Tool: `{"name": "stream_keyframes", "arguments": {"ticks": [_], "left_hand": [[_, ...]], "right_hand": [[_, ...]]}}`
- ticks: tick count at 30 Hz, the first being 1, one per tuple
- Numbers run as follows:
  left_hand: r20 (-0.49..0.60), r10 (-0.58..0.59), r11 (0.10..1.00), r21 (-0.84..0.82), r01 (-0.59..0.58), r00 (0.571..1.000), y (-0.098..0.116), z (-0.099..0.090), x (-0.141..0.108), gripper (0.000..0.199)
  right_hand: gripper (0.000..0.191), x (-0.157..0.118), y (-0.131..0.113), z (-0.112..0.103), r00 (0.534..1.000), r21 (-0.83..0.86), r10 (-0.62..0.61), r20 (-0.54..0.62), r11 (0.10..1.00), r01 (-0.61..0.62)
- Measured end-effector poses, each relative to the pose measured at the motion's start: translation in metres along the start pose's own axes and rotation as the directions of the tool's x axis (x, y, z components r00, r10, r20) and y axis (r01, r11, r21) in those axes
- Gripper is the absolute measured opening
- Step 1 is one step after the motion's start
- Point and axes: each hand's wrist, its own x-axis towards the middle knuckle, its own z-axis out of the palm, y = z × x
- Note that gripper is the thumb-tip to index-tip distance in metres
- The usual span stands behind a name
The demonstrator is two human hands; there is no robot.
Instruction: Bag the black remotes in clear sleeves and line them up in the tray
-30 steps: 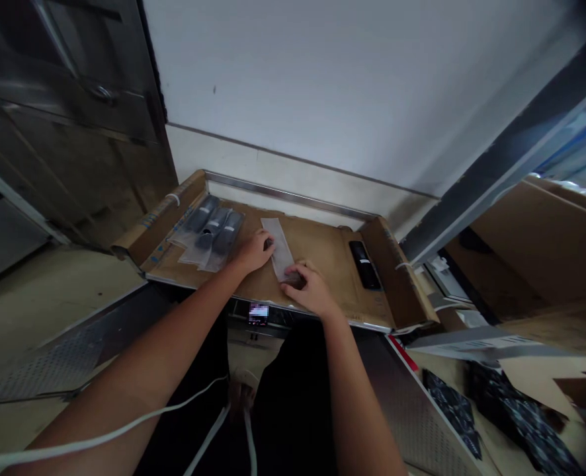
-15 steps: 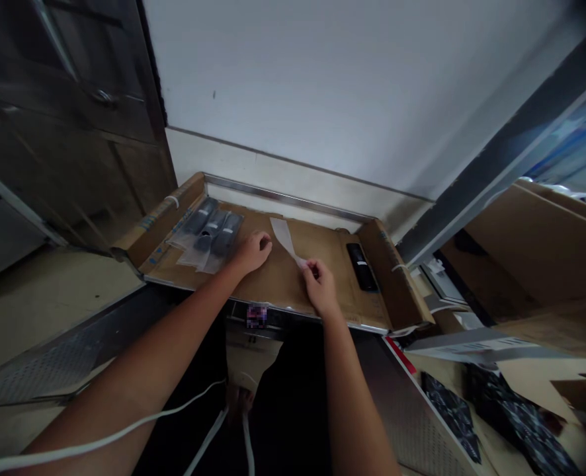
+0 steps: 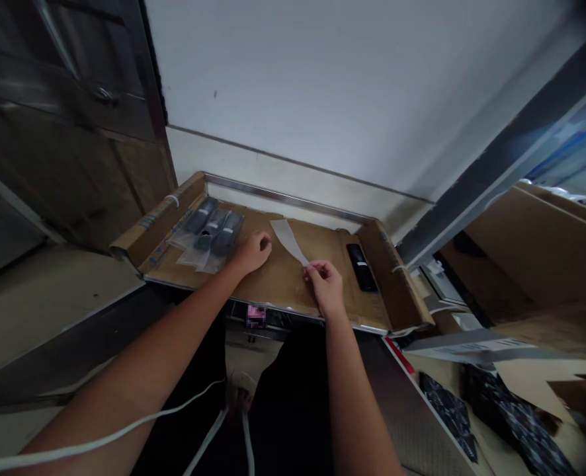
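My right hand (image 3: 325,281) pinches the near end of a narrow translucent plastic bag (image 3: 289,239), which stretches away to the back left over the cardboard-lined tray (image 3: 273,284). To its left, my left hand (image 3: 256,252) rests low over the cardboard with fingers curled; what it holds, if anything, cannot be made out. Beside the left hand lie several dark items in clear bags (image 3: 215,228) with white labels, their loose bag ends toward me. A black item with a small label (image 3: 361,266) lies unbagged at the tray's right side.
Cardboard walls rise at the tray's left (image 3: 161,211) and right (image 3: 397,277) ends. A white wall (image 3: 293,99) stands behind it. Large cardboard boxes (image 3: 536,258) are at the right, and black patterned bags (image 3: 516,416) lie below. A white cable (image 3: 124,430) crosses my left arm.
My right hand has shifted slightly to the right with the bag's near end, and the bag looks wider and less twisted. My left hand has hardly moved.
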Motion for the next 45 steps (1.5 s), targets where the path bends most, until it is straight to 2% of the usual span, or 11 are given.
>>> {"name": "stream_keyframes", "arguments": {"ticks": [4, 11, 18, 27, 38, 41, 43, 45], "left_hand": [[0.009, 0.017, 1.000, 0.001, -0.017, 1.000, -0.001, 0.001, 0.000, 0.010], [0.028, 0.038, 0.999, 0.019, -0.039, 0.999, 0.002, -0.001, 0.000, 0.012], [0.017, 0.032, 0.999, 0.020, -0.032, 0.999, -0.001, 0.001, 0.000, 0.011], [0.023, 0.031, 0.999, 0.033, -0.032, 0.999, -0.002, 0.001, 0.001, 0.013], [0.039, 0.033, 0.999, 0.041, -0.034, 0.999, 0.000, 0.000, 0.000, 0.012], [0.031, 0.037, 0.999, 0.004, -0.037, 0.999, 0.001, 0.000, -0.001, 0.016], [0.022, 0.067, 0.998, -0.017, -0.067, 0.997, 0.001, -0.001, -0.001, 0.023], [0.031, 0.120, 0.993, -0.002, -0.120, 0.992, 0.001, -0.002, -0.002, 0.030]], "right_hand": [[0.033, 0.000, 0.004, -0.001, 1.000, -0.101, -0.004, 0.027, 0.995, 0.006], [0.032, 0.001, 0.008, -0.004, 0.995, -0.293, -0.079, 0.053, 0.952, 0.091], [0.037, 0.001, 0.006, -0.001, 1.000, -0.194, -0.001, 0.003, 0.981, 0.002], [0.034, 0.000, -0.001, -0.001, 1.000, -0.186, 0.016, 0.012, 0.982, -0.013], [0.033, 0.001, 0.006, -0.002, 1.000, -0.192, 0.003, 0.012, 0.981, -0.001], [0.029, -0.002, 0.001, -0.002, 0.993, -0.213, -0.075, 0.092, 0.973, 0.094], [0.022, -0.004, -0.004, -0.002, 0.968, -0.215, -0.158, 0.193, 0.956, 0.199], [0.020, -0.007, -0.010, -0.001, 0.943, -0.219, -0.181, 0.280, 0.944, 0.247]]}}
